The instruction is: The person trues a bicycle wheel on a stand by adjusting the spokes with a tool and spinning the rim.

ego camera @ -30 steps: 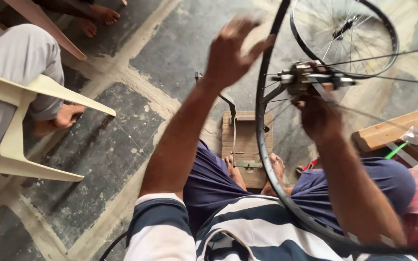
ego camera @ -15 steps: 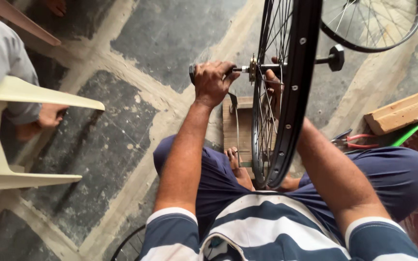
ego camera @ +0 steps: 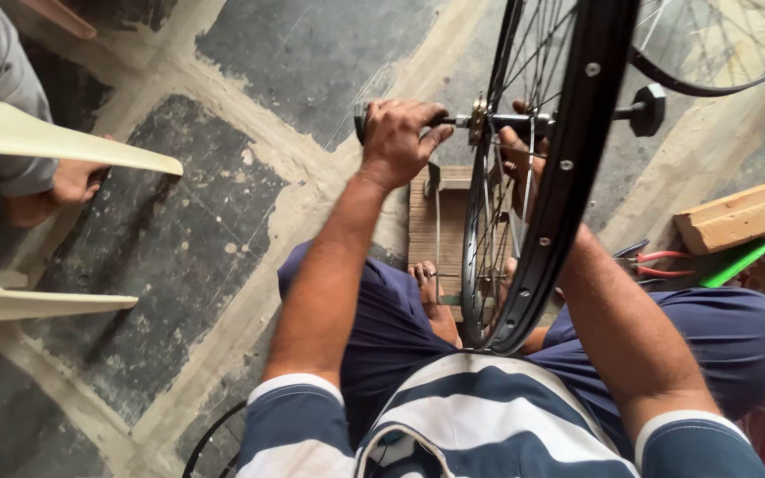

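In the head view, the person is sitting on the floor point(ego camera: 223, 221) and holding a black bicycle wheel point(ego camera: 568, 177) upright on edge between their knees, its rim running from the top of the picture down to their lap. The left hand point(ego camera: 400, 140) is clenching around the end of the axle rod point(ego camera: 524, 119) on the left side of the hub point(ego camera: 478, 119). The right hand point(ego camera: 517, 159) is reaching behind the spokes at the hub; only some fingers are showing, so I cannot tell whether it is gripping. A black knob point(ego camera: 648, 110) is sitting on the rod's far end. A wooden stand point(ego camera: 431, 226) is lying on the floor under the wheel, by the person's bare feet. A second wheel point(ego camera: 719, 44) is lying at upper right, pliers with red handles point(ego camera: 657, 261) beside the right knee. Another person is sitting in a cream plastic chair point(ego camera: 19, 150) at left.
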